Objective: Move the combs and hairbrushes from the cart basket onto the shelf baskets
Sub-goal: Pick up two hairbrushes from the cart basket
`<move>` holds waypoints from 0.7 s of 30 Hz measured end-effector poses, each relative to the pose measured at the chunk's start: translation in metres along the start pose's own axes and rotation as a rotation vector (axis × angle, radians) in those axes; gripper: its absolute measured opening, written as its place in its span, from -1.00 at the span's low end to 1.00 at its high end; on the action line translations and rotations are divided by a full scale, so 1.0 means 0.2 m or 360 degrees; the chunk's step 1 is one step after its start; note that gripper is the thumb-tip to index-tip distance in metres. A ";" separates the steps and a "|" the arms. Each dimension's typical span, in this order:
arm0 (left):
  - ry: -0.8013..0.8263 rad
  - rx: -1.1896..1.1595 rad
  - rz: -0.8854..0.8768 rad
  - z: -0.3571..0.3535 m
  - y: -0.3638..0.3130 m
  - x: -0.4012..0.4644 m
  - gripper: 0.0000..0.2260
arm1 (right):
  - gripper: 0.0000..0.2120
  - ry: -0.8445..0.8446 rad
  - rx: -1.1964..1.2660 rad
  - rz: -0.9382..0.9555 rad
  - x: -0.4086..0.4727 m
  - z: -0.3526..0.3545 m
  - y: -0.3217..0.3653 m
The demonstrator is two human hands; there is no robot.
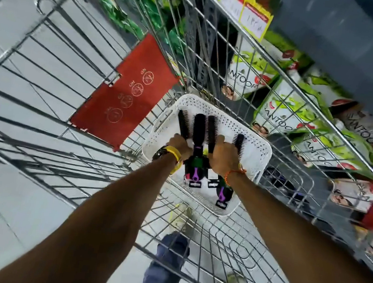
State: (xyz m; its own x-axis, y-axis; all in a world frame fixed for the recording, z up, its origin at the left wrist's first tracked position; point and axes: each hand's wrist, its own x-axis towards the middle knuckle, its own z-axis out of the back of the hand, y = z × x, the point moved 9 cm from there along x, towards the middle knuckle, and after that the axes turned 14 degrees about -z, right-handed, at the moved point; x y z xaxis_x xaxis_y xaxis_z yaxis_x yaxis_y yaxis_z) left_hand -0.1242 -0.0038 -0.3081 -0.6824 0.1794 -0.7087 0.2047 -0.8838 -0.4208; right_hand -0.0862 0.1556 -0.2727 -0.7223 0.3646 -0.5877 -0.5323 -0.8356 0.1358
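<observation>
Two bare forearms reach down into a wire shopping cart toward a white plastic basket on its floor. At the basket's left edge, the left hand closes around hairbrushes, their black bristle heads pointing away. Beside it, the right hand grips more brushes; one brush head shows near the right edge. Gathering several at once, a brush could slip and drop back. Handles are partly hidden beneath the hands, and the exact brush count is unclear.

hands cover the hairbrushes' middles; shelf packets blurred.
</observation>
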 end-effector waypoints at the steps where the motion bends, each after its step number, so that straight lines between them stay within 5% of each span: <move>1: 0.0000 0.0002 0.0009 0.00 0.01 0.01 -0.41 | -0.48 -0.0017 -0.0009 -0.0020 0.01 -0.01 0.00; 11: 0.0086 -0.0155 0.0025 0.10 0.01 -0.02 -0.60 | -0.67 0.0199 0.0254 -0.0290 0.03 0.02 -0.01; 18: -0.0089 -0.0413 -0.0047 0.21 -0.09 -0.22 -0.63 | -0.57 0.0121 0.0552 -0.0303 -0.10 0.20 -0.08; 21: -0.0291 -0.0466 -0.0160 0.32 -0.17 -0.39 -0.66 | -0.68 0.0027 0.0676 -0.0245 -0.23 0.35 -0.09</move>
State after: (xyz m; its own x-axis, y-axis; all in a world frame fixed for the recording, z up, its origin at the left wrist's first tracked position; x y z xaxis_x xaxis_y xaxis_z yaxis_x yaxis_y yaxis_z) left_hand -0.1225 -0.0157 -0.2023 -0.8183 0.1555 -0.5534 0.3044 -0.6995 -0.6466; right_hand -0.0741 0.1823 -0.1930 -0.6151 0.4615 -0.6393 -0.7695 -0.5281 0.3591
